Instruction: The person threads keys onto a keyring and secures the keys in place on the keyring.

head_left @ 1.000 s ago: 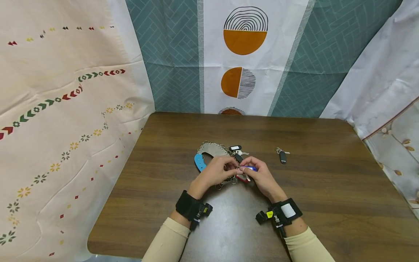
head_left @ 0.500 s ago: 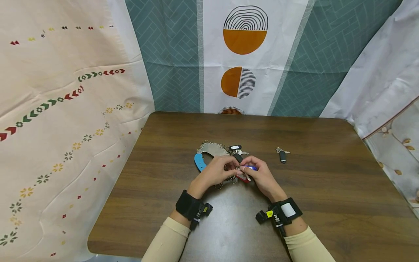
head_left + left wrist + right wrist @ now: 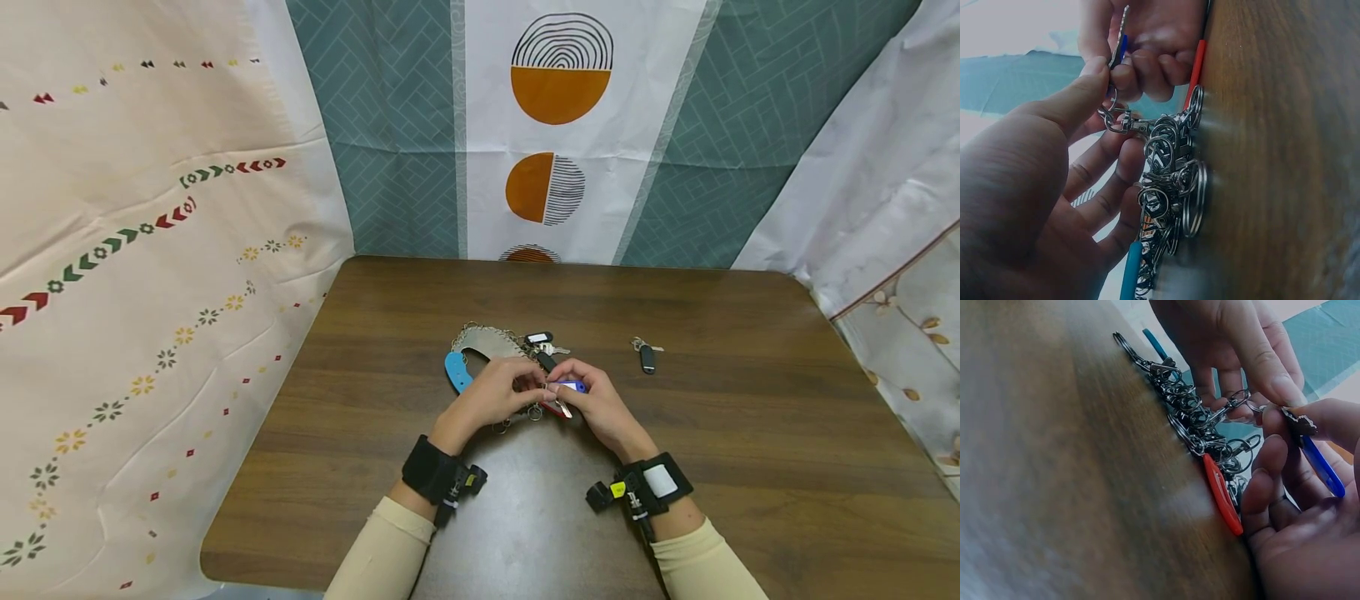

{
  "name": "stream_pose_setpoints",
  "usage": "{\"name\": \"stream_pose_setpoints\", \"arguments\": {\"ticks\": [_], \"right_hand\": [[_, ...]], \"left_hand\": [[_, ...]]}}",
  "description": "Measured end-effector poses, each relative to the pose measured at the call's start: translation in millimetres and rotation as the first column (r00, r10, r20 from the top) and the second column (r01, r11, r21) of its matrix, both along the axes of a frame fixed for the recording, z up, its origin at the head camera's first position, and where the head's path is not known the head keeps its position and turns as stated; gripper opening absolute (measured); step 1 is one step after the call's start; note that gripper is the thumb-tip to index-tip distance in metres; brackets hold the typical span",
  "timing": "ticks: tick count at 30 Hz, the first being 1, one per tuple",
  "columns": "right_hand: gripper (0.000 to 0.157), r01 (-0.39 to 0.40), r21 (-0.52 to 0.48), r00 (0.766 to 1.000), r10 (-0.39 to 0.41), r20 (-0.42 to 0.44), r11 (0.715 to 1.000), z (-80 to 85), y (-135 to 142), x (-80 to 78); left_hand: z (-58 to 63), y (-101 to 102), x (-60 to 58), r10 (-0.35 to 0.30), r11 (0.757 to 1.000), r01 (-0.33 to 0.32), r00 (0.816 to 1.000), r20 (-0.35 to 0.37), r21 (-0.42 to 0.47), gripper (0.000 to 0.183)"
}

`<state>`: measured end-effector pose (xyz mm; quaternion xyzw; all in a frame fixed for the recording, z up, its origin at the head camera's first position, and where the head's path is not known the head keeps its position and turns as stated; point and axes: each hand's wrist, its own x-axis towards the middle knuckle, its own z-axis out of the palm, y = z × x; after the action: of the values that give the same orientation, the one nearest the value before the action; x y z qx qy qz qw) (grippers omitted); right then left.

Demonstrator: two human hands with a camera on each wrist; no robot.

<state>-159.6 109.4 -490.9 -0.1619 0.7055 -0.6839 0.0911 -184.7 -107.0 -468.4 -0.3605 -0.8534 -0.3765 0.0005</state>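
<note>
Both hands meet over a bundle of metal rings and clasps [image 3: 1163,140] on the table. My right hand [image 3: 596,404] pinches a silver key [image 3: 1302,423] with a blue key tag [image 3: 1322,465] hanging beside it. My left hand [image 3: 498,392] pinches the small key ring [image 3: 1114,99] at the key's head, thumb against the right hand's fingertips. That ring meets a metal clasp [image 3: 1130,123] leading into the bundle. A red key tag [image 3: 1222,495] lies under the hands. Fingers partly hide the key's head.
A grey curved flat piece [image 3: 487,340] edged with rings and a light-blue curved piece [image 3: 456,371] lie left of the hands. Black-tagged keys [image 3: 538,338] sit just beyond. Another key with a black tag [image 3: 647,358] lies apart on the wooden table [image 3: 750,417].
Hands and arms stay nearly still. The key between the fingertips has tilted slightly, and more of the blue tag's white face shows.
</note>
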Motion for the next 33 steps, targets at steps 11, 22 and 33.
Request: {"name": "stream_pose_setpoints", "arguments": {"ticks": [11, 22, 33], "right_hand": [[0.02, 0.041, 0.017, 0.999, -0.041, 0.014, 0.999, 2.1, -1.0, 1.4], [0.018, 0.045, 0.013, 0.999, -0.045, -0.003, 0.999, 1.8, -2.2, 1.8], [0.015, 0.012, 0.027, 1.0, -0.011, -0.01, 1.0, 0.5, -0.6, 0.3]], "left_hand": [[0.7, 0.7, 0.0, 0.039, 0.999, -0.038, 0.995, 0.093, -0.018, 0.026], [-0.8, 0.9, -0.7, 0.013, 1.0, -0.012, 0.998, 0.062, -0.021, 0.018], [-0.5, 0.8, 0.4, 0.002, 0.999, -0.001, 1.0, 0.011, -0.033, 0.019]]}}
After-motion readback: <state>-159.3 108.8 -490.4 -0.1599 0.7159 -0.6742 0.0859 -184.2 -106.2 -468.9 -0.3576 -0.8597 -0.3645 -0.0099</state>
